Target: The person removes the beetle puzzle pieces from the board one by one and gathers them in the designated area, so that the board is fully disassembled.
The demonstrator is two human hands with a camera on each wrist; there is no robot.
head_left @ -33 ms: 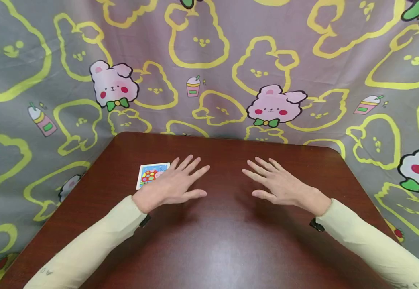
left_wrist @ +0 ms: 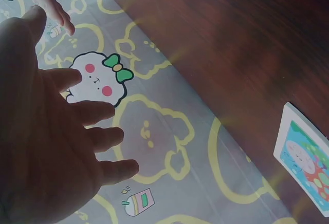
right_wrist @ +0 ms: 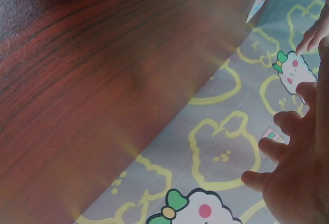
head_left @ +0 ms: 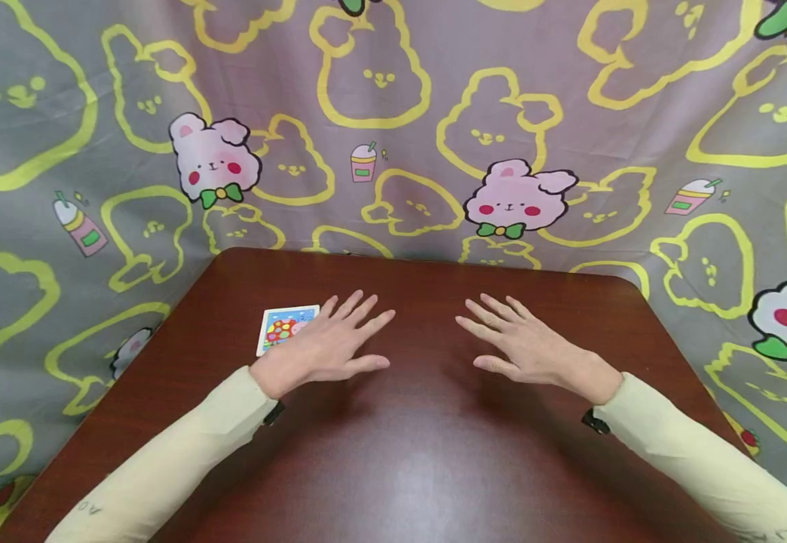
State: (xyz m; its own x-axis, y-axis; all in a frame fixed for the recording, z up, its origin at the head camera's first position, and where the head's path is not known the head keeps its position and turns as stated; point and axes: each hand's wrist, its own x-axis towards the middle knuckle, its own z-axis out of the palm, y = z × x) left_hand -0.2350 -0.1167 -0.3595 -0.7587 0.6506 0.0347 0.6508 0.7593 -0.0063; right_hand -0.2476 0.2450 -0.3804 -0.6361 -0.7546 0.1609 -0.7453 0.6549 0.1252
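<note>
A small square picture board (head_left: 280,329) lies on the left part of the table, white at its edges, with a red, many-spotted figure on blue. My left hand (head_left: 329,343) hovers over the tabletop with fingers spread, covering the board's lower right corner in the head view. In the left wrist view the board (left_wrist: 304,165) shows a thick pale edge, well apart from the fingers. Across from it, my right hand (head_left: 532,347) is held palm down, fingers straight and parted. Both hands hold nothing, and a gap separates them.
The dark reddish-brown table (head_left: 400,460) has rounded far corners. Close behind it and along its sides hangs a grey curtain (head_left: 407,98) printed with yellow bear outlines and pink-cheeked rabbits. Pale sleeves cover both forearms, and a small black device (head_left: 595,421) sits under the right wrist.
</note>
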